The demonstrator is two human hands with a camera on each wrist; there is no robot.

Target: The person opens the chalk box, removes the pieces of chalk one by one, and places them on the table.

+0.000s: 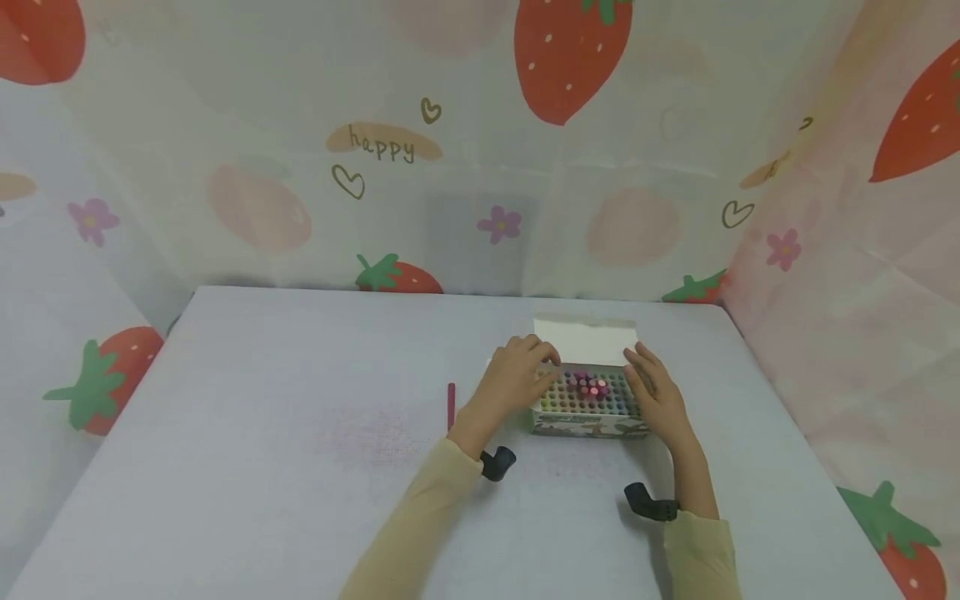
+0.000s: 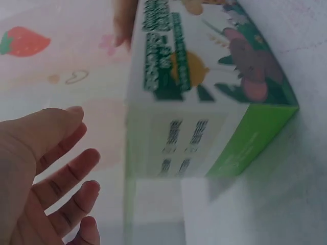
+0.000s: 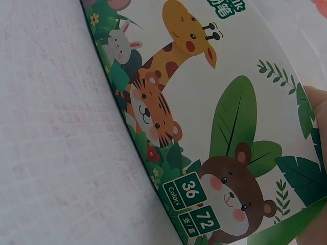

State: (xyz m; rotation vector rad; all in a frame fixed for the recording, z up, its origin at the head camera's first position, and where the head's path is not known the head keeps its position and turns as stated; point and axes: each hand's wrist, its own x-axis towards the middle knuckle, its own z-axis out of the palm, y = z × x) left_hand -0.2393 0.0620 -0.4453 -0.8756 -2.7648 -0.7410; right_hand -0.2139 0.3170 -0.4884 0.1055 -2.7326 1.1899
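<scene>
An open cardboard box (image 1: 588,425) stands on the table, its white lid (image 1: 585,340) folded back. Several short pink and red sticks (image 1: 592,388) stand in its holed insert (image 1: 558,402). My left hand (image 1: 508,375) is over the box's left end, fingers loosely bent; in the left wrist view its fingers (image 2: 76,166) are spread and hold nothing. At the box's right end is my right hand (image 1: 662,400), fingers fairly straight. The right wrist view shows only part of that hand (image 3: 318,109) behind the box's printed side (image 3: 184,102), which carries cartoon animals.
A slim dark-red stick (image 1: 451,406) lies on the table (image 1: 262,467), left of my left wrist. Faint pinkish marks (image 1: 382,433) spread over the white surface. A strawberry-patterned sheet (image 1: 465,167) hangs behind and at the sides.
</scene>
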